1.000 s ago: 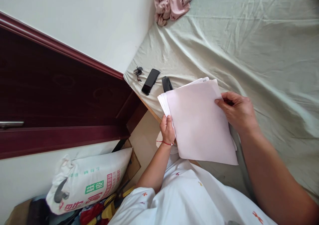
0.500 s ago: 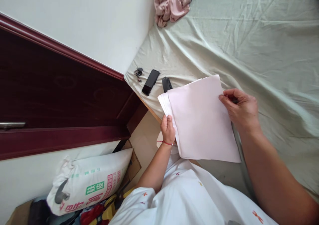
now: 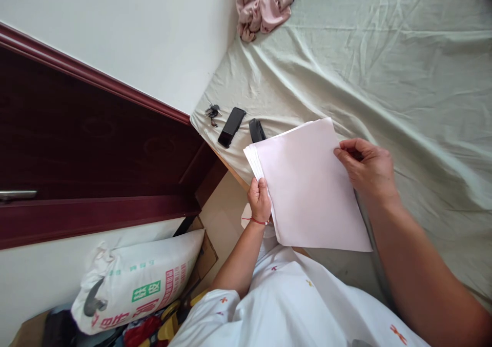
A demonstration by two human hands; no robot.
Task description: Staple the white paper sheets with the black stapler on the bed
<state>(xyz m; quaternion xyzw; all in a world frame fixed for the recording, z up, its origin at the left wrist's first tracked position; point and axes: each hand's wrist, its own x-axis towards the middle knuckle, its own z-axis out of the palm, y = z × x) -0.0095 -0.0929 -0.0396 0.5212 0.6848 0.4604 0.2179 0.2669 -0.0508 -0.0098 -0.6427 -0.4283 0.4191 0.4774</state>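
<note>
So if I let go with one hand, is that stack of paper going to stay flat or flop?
The stack of paper would probably droop: the sheets look thin and loose, held at opposite edges by the left hand and right hand. The fanned corner suggests nothing binds them, so sheets may slide apart.

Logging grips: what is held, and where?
A stack of papers: left hand grips its lower left edge, right hand pinches the right edge.
</note>
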